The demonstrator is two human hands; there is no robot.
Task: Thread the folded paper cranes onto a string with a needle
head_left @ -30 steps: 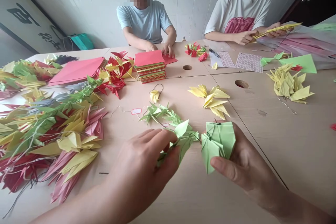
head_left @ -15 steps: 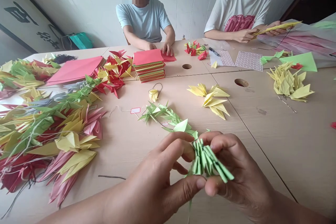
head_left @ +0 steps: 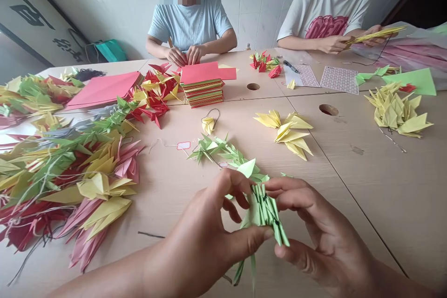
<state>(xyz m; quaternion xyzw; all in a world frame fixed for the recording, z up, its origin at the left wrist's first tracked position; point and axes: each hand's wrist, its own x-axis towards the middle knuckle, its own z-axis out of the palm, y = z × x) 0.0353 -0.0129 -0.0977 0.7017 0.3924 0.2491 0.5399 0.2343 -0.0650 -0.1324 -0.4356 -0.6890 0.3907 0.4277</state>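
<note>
A bundle of folded green paper cranes (head_left: 268, 209), pressed flat side by side, sits between my two hands, with dark thread showing among the folds. My left hand (head_left: 213, 233) grips it, thumb along the lower side and fingertips at the upper left edge. Around its right end curls my right hand (head_left: 321, 228), fingertips at the upper edge and thumb against the lower tip. Green strips hang below the bundle. Just beyond my fingers lies a strung chain of green paper cranes (head_left: 228, 151).
At left, a heap of strung paper cranes (head_left: 94, 186) covers the table. A stack of coloured paper (head_left: 202, 93) stands ahead, yellow folded pieces (head_left: 288, 132) nearer. Two people sit opposite, one folding paper, one holding yellow strips (head_left: 379, 35). The table has round holes (head_left: 328, 110).
My hands have turned the green bundle so its folds face me more, and my right thumb has shifted toward its lower tip. The person opposite has drawn their hands back from the paper stack.
</note>
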